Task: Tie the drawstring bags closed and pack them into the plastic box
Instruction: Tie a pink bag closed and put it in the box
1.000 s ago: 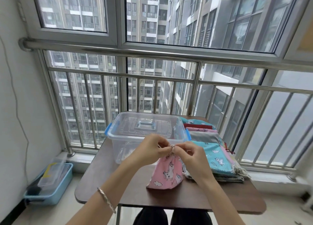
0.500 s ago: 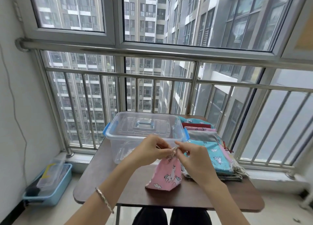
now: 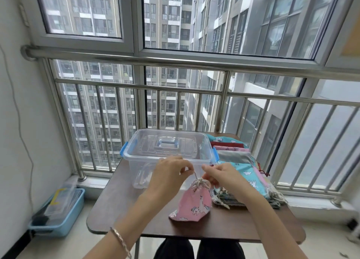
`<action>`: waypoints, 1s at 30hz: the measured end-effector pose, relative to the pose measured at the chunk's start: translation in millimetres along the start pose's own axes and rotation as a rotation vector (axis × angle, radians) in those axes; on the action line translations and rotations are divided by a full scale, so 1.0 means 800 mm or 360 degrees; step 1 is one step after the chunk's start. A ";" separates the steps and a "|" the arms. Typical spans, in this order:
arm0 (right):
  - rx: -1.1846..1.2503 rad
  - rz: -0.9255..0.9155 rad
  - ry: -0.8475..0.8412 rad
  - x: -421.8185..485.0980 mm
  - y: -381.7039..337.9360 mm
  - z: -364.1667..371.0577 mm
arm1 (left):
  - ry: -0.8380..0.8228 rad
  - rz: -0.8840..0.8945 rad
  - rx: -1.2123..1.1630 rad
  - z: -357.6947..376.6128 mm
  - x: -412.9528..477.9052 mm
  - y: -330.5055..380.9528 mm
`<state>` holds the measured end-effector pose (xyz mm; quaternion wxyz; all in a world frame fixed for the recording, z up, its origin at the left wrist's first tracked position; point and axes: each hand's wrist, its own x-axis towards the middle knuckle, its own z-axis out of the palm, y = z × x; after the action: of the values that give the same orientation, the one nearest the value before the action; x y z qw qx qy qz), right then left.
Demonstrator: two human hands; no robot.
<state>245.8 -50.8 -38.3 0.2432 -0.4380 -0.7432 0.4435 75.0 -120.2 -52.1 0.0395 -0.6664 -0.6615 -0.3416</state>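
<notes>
Pink bag (image 3: 192, 202) mid-frame: our left hand (image 3: 167, 178) and right hand (image 3: 224, 176) each pinch its drawstring (image 3: 195, 175); next we knot it.

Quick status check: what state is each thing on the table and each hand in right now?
Pink bag: on the table, mouth cinched, cords held taut.
Plastic box: no lid on; a clear lid seems to lie inside.
Bag stack: flat, untied, right of the box.
Left hand: pinching a cord.
Right hand: pinching the other cord.
</notes>
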 end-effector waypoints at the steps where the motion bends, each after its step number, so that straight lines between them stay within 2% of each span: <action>1: -0.0047 0.0057 -0.0062 0.004 -0.001 0.000 | 0.0012 -0.0045 -0.0017 0.002 -0.002 0.003; 8: -0.0168 0.0391 -0.0499 0.023 -0.010 -0.007 | 0.0096 -0.0131 -0.0245 0.010 -0.014 0.014; 13: -0.0037 0.0566 -0.0816 0.040 -0.007 -0.013 | 0.0102 -0.0143 -0.0490 0.012 -0.015 0.019; 19: -0.0124 0.0576 -0.1038 0.056 -0.007 -0.020 | -0.0046 -0.0300 -0.0941 0.004 -0.006 0.018; 21: -0.0137 0.0538 -0.1112 0.057 -0.012 -0.022 | -0.0035 -0.0334 -0.0981 0.003 -0.005 0.018; 23: -0.0099 0.0462 -0.1090 0.056 -0.013 -0.021 | -0.0028 -0.0336 -0.0983 0.004 -0.004 0.017; 28: -0.0263 0.0019 -0.0689 0.045 -0.009 -0.014 | -0.0149 -0.0299 -0.1112 0.012 -0.005 0.006; 30: -0.0273 -0.0108 -0.0631 0.035 -0.012 -0.014 | -0.0156 -0.0282 -0.1081 0.013 -0.005 0.002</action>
<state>235.8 -23.3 -25.6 0.0689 -0.3360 -0.8257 0.4478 81.3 -118.3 -61.6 -0.2461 -0.5972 -0.5665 -0.5117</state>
